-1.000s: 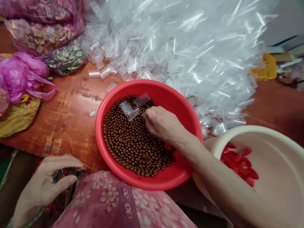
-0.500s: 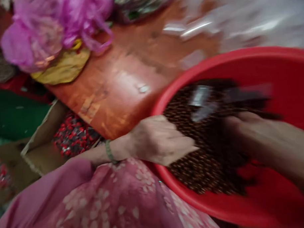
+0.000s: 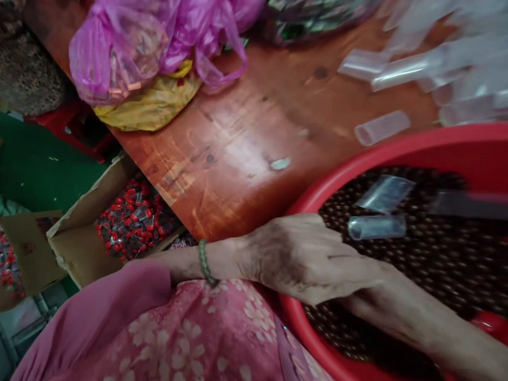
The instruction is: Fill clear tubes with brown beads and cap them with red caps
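Observation:
My left hand [image 3: 298, 258], with a green beaded bracelet [image 3: 204, 260] at its wrist, reaches over the near rim of a red plastic basin [image 3: 316, 196]. Its fingers are curled; whatever they may hold is hidden. My right hand [image 3: 376, 300] comes in from the lower right and meets the left, its fingers tucked out of sight beneath it. Around both hands lie many small, shiny dark-brown balls [image 3: 440, 273]. On top of them rest a clear plastic tube [image 3: 378, 227], another clear tube [image 3: 386, 193] and a darker translucent strip-like piece [image 3: 475, 205].
A wooden table [image 3: 237, 174] bears a loose clear tube [image 3: 383, 127], a pile of tubes [image 3: 474, 66], pink plastic bags [image 3: 119, 50] and a yellow bag [image 3: 151, 105]. Left below stands a cardboard box [image 3: 80, 235] of red-capped items [image 3: 134, 219]. A red stool [image 3: 74, 127] is beyond.
My right hand has moved left through the basin and now meets my left hand. The camera view has shifted, so the table and basin sit lower and farther right.

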`<move>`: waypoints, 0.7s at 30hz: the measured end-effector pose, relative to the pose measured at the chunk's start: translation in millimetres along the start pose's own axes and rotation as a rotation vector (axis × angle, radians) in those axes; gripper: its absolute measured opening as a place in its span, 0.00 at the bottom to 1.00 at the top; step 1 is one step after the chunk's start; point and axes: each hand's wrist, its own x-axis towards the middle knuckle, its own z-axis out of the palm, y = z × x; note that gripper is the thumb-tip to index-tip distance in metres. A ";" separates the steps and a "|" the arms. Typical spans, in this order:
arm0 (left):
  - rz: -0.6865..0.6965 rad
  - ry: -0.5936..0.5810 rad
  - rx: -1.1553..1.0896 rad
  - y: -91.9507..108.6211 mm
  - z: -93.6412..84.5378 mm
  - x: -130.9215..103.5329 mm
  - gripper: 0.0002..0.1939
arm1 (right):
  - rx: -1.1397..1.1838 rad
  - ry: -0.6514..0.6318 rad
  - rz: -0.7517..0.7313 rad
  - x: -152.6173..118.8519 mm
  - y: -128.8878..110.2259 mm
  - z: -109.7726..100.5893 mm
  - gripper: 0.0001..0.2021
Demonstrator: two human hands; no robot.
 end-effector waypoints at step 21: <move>-0.036 -0.219 -0.352 0.7 -37.7 32.3 0.36 | 0.441 0.314 0.044 -8.6 -40.2 -64.9 0.20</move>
